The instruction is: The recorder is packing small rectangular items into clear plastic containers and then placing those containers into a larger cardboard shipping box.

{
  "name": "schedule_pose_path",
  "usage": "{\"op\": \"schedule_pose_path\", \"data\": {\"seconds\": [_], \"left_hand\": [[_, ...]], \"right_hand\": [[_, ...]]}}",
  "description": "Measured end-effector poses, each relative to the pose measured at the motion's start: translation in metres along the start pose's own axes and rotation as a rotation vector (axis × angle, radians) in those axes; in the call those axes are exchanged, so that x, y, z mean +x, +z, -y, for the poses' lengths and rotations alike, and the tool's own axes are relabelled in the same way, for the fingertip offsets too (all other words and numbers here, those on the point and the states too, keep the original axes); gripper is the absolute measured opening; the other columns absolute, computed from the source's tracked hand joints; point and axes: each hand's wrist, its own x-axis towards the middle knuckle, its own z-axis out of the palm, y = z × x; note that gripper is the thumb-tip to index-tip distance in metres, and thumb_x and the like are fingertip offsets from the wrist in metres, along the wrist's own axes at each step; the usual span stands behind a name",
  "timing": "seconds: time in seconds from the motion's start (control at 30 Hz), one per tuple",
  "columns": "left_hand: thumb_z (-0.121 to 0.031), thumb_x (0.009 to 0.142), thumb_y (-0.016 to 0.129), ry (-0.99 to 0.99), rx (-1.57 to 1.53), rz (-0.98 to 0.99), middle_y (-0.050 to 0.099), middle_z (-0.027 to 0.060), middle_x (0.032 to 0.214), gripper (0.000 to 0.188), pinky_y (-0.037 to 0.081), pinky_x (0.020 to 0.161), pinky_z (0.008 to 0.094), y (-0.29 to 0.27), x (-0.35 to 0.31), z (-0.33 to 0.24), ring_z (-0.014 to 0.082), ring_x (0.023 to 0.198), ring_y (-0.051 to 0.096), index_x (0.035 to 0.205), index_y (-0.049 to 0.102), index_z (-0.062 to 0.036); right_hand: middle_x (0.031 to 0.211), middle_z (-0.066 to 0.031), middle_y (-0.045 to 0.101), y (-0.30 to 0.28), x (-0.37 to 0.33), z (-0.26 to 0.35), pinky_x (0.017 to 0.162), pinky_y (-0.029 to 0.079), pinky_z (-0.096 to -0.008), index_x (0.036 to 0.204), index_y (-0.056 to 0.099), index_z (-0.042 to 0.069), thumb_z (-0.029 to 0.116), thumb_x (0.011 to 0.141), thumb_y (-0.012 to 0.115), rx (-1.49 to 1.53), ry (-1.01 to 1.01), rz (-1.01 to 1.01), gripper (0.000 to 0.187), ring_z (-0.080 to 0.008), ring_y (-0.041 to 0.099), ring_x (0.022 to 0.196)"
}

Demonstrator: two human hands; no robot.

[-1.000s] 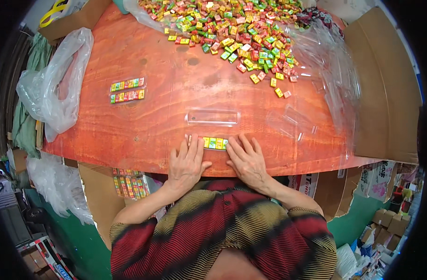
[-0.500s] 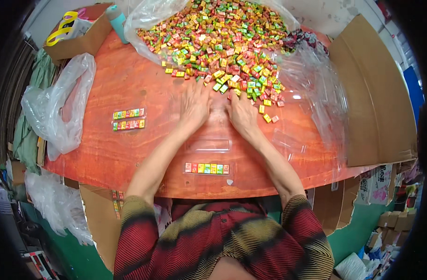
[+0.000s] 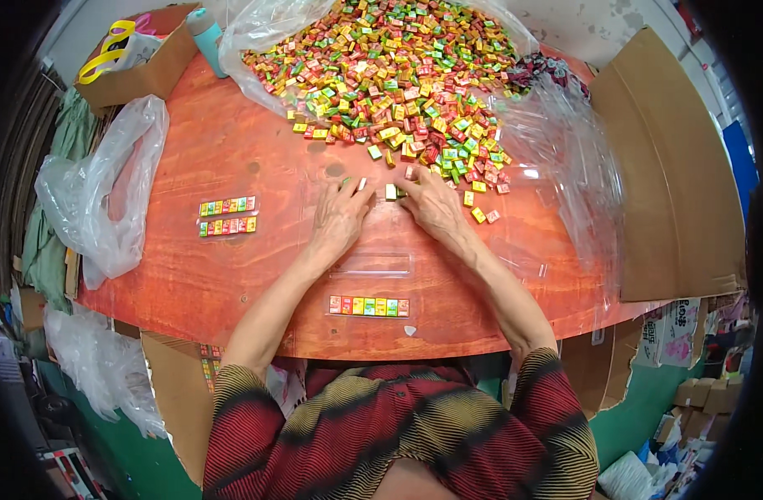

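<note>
Both hands seemingly pinch small candies beyond a candy row running left-right.

A round reddish-brown wooden table fills the middle of the frame under bright, even light. Flat cardboard sheets lean along the right edge, and a green wall or panel shows at the lower right above stacked boxes. At the upper left sits a cardboard box, with crumpled clear plastic bags hanging down the left side.
</note>
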Motion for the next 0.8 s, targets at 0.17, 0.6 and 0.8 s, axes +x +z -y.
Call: {"op": "schedule_pose_path", "data": {"seconds": [0.17, 0.6, 0.8], "left_hand": [[-0.003, 0.072, 0.059, -0.101, -0.187, -0.142, 0.048, 0.0147, 0.105, 0.040, 0.039, 0.081, 0.0408, -0.008, -0.003, 0.002, 0.0328, 0.096, 0.046, 0.111, 0.050, -0.0062], [0.000, 0.071, 0.057, -0.248, -0.181, -0.086, 0.051, 0.0169, 0.089, 0.023, 0.043, 0.071, 0.0415, -0.008, -0.002, 0.026, 0.0347, 0.083, 0.053, 0.094, 0.058, -0.0018], [-0.001, 0.071, 0.058, -0.145, -0.163, -0.034, 0.050, 0.0176, 0.085, 0.019, 0.043, 0.070, 0.0416, -0.012, -0.005, 0.027, 0.0348, 0.080, 0.053, 0.090, 0.058, 0.0003]], "right_hand": [[0.092, -0.0136, 0.051, -0.012, -0.003, -0.003, 0.068, 0.043, -0.0403, 0.100, 0.056, 0.009, 0.015, 0.075, 0.060, 0.119, 0.129, -0.095, 0.026, -0.0309, 0.053, 0.084], [0.085, -0.0114, 0.058, -0.002, 0.013, 0.033, 0.066, 0.046, -0.0373, 0.090, 0.059, 0.008, 0.016, 0.078, 0.057, 0.129, 0.108, -0.191, 0.015, -0.0286, 0.057, 0.079], [0.079, -0.0153, 0.052, 0.039, 0.043, 0.048, 0.061, 0.046, -0.0403, 0.085, 0.056, 0.004, 0.017, 0.078, 0.057, 0.073, 0.021, -0.074, 0.015, -0.0323, 0.055, 0.073]]}}
